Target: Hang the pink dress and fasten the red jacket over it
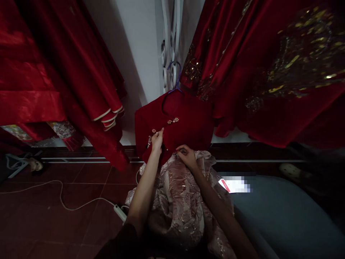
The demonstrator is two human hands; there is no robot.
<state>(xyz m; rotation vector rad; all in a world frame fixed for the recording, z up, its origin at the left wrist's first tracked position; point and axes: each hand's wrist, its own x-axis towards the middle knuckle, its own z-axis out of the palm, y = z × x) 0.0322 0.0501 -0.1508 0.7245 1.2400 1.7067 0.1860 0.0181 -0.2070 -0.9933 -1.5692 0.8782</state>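
A dark red top (188,120) hangs in front of me on a purple hanger (178,77). Jewelled ornaments (173,121) decorate its front. My left hand (157,140) is closed on the red top's front, beside a flower-like ornament (153,131). Lower and to the right, my right hand (188,156) pinches its fingertips together near the top's lower part; whatever is between them is too small and dark to make out. Under my forearms, a shiny pink garment (185,201) with glittering trim lies across my lap.
Red garments (91,72) hang at left, and gold-embellished red ones (231,64) at right. A white metal rack (172,32) stands behind. A power strip (120,213) with its cord lies on the tiled floor. A lit phone (229,185) rests on a grey-blue surface (285,216).
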